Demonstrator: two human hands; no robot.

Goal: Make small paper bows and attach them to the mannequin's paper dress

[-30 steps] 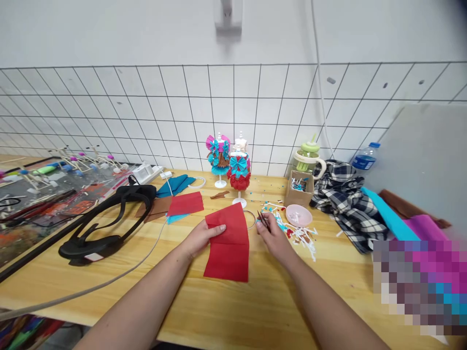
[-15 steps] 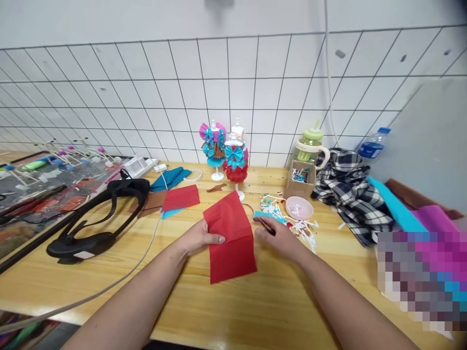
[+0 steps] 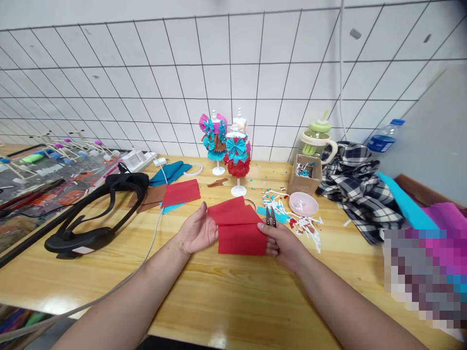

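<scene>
A red paper sheet [image 3: 242, 239] with a fold across it is held above the table in front of me. My right hand [image 3: 286, 242] pinches its right edge between thumb and fingers. Small dark scissors [image 3: 271, 217] are tucked in that same hand, blades pointing up and away from me. My left hand [image 3: 199, 231] is open at the sheet's left edge, palm up with the thumb raised; its fingertips are partly hidden by the paper. Behind the sheet stand small dress forms [image 3: 239, 150] dressed in blue, red, brown and magenta ruffled paper.
Paper scraps [image 3: 308, 228] lie beside a pink bowl [image 3: 303, 204] and a cardboard box [image 3: 305, 181]. At left are a black headset [image 3: 98, 238], a white cable [image 3: 146, 253] and more coloured sheets [image 3: 181, 193]. Plaid cloth [image 3: 355, 180] and a bottle [image 3: 386, 136] are at right.
My right hand has come to the sheet and gripped its right edge. My left thumb has let go and lifted away. The sheet now lies flatter and more level.
</scene>
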